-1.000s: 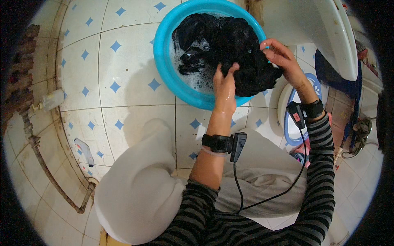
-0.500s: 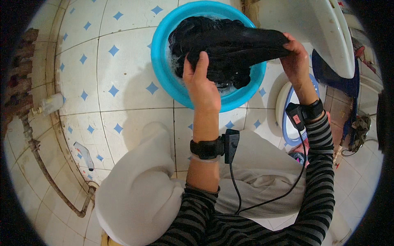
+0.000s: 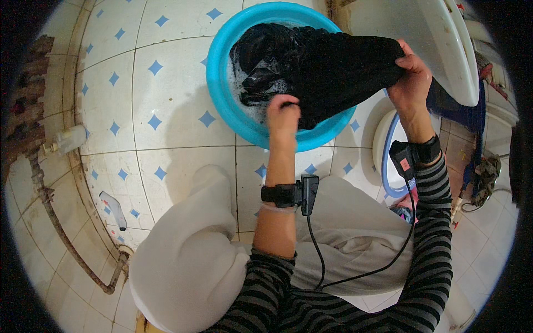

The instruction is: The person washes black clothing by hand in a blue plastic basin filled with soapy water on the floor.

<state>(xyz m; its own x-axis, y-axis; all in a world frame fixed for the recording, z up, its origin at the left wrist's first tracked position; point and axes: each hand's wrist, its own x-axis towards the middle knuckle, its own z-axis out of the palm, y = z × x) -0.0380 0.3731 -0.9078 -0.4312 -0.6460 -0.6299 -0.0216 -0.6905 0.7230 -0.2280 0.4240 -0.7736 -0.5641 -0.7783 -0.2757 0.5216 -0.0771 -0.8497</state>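
Observation:
A wet black garment [image 3: 350,66] lies partly in a turquoise basin [image 3: 221,105] of sudsy water, its right part stretched up over the basin's right rim. My right hand [image 3: 412,77] grips that raised end, thumb on top and fingers behind the cloth. Near the basin's front rim, my left hand [image 3: 283,117] is closed on the garment's near edge; it is slightly blurred. White foam shows beside the bunched cloth on the left.
A white sink or tub edge [image 3: 463,61] juts in at the upper right. Below it stands a white basin with a blue rim [image 3: 390,166]. A rusty pipe [image 3: 66,233] runs along the left wall. On the tiled floor lies a pale tube [image 3: 114,211], near a clear bottle [image 3: 71,140].
My right hand has moved a little right, pulling the garment wider and flatter. The left hand has shifted down and right, its fingers now curled on the near edge.

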